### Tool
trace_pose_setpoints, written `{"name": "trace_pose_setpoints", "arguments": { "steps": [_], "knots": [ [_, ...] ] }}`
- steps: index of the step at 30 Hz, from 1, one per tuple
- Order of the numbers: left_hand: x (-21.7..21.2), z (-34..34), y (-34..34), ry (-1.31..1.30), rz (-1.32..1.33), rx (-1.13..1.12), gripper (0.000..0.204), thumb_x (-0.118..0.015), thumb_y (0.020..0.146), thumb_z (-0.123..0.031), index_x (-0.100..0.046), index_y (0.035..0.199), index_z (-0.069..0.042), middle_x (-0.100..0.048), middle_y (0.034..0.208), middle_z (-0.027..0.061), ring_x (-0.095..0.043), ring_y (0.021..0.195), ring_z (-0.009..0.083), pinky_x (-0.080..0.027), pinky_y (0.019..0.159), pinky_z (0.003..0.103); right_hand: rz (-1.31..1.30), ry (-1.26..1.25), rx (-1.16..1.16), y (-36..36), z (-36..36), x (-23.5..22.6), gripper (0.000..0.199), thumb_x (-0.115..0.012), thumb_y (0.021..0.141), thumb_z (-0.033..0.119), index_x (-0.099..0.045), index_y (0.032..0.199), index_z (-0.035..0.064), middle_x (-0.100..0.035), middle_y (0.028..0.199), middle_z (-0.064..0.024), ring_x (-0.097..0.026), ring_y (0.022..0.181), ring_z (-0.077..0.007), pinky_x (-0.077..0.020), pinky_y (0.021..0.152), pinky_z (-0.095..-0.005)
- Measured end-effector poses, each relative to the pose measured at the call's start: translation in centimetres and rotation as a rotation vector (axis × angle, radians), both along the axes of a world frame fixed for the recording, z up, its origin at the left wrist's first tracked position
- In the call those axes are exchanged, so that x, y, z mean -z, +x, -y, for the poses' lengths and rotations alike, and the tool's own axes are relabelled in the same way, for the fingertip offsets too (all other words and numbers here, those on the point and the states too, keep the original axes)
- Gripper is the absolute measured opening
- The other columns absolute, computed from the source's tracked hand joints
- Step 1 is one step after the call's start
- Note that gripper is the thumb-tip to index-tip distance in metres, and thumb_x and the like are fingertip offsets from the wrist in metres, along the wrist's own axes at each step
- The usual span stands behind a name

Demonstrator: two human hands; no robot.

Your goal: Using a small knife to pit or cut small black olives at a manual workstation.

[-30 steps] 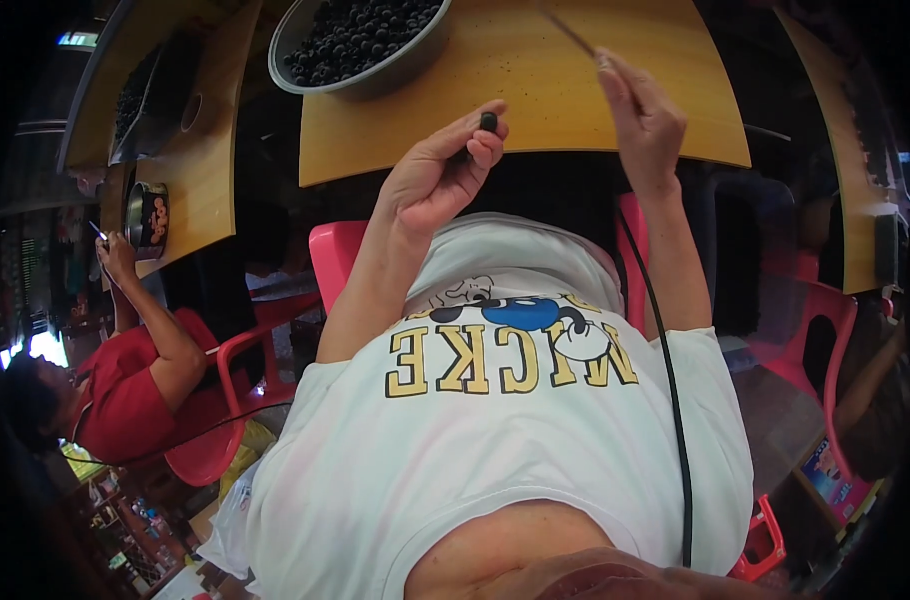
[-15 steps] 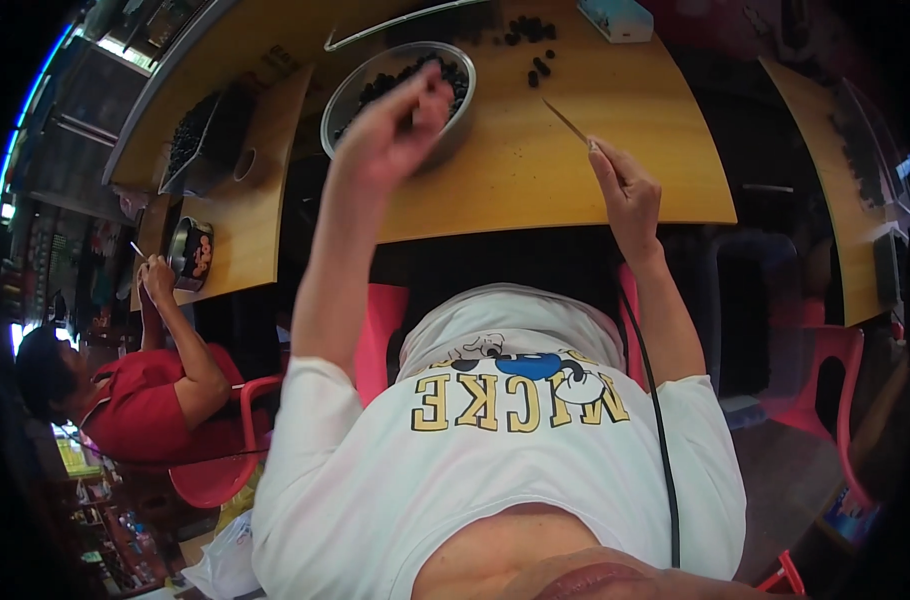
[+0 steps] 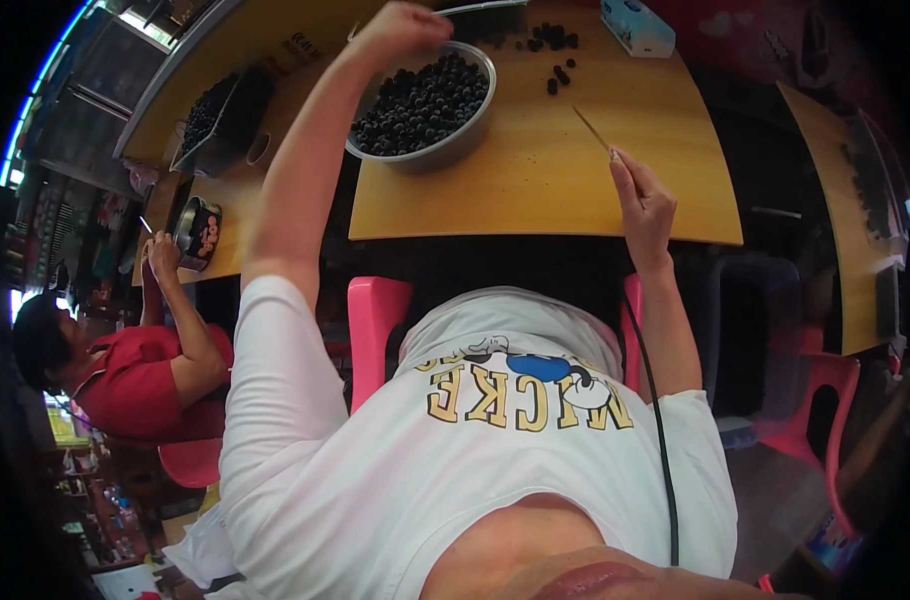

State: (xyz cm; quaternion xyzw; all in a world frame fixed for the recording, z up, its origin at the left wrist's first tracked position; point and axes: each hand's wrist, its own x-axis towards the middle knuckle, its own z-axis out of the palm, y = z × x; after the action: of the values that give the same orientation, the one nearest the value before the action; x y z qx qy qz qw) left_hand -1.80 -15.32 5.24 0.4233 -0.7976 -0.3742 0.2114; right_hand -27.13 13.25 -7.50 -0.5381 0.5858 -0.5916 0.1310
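My right hand [image 3: 645, 200] is closed over the table, pinching a thin pointed stick [image 3: 593, 127] between thumb and fingers. The stick's tip points away to the far left. My left hand [image 3: 403, 32] is beyond the far left rim of a round plastic bowl [image 3: 445, 150], above the near end of a pale-edged tray [image 3: 490, 8]. Its fingers look curled together; whatever is in them is hidden. Small dark round pieces [image 3: 425, 105] heap up in the bowl. A few more dark pieces [image 3: 555, 78] lie loose past the stick's tip, with a larger cluster [image 3: 552, 37] behind them.
The wooden table [image 3: 535, 200] has a tissue box [image 3: 638, 28] at its far right. On the left, a person in red [image 3: 160, 370] holds a thin stick near a dark round tin [image 3: 197, 233]. Beyond it stands a dark crate [image 3: 230, 120]. A black cable [image 3: 657, 400] hangs down my front.
My left hand has moved from above the bowl to past its far rim, uncovering the dark pieces inside. My right hand still holds the stick in nearly the same place.
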Motion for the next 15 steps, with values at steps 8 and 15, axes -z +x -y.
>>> {"name": "trace_pose_setpoints", "arguments": {
  "steps": [8,15],
  "knots": [
    [4.8,-6.9,3.4,-0.405,0.326,0.13,0.02,-0.064,0.081,-0.01,-0.07,0.099,-0.005,-0.068,0.092,0.0098,-0.064,0.087,0.0214,-0.049,0.079,0.031,-0.053,-0.014,-0.053,0.7,0.1,0.2,0.028,-0.06,0.092,0.021,-0.067,0.107,-0.0019,-0.069,0.098,-0.0111,-0.063,0.089,-0.0132,-0.0475,0.078,-0.024],
    [4.7,-7.7,3.1,-0.331,0.321,0.104,0.017,-0.061,0.083,-0.008,-0.068,0.097,-0.003,-0.064,0.098,0.0087,-0.061,0.094,0.0214,-0.047,0.082,0.03,-0.048,0.006,-0.051,0.8,0.2,0.2,0.028,-0.06,0.092,0.021,-0.067,0.107,-0.0019,-0.07,0.097,-0.0113,-0.063,0.089,-0.0138,-0.0479,0.078,-0.0244]
  ]
}}
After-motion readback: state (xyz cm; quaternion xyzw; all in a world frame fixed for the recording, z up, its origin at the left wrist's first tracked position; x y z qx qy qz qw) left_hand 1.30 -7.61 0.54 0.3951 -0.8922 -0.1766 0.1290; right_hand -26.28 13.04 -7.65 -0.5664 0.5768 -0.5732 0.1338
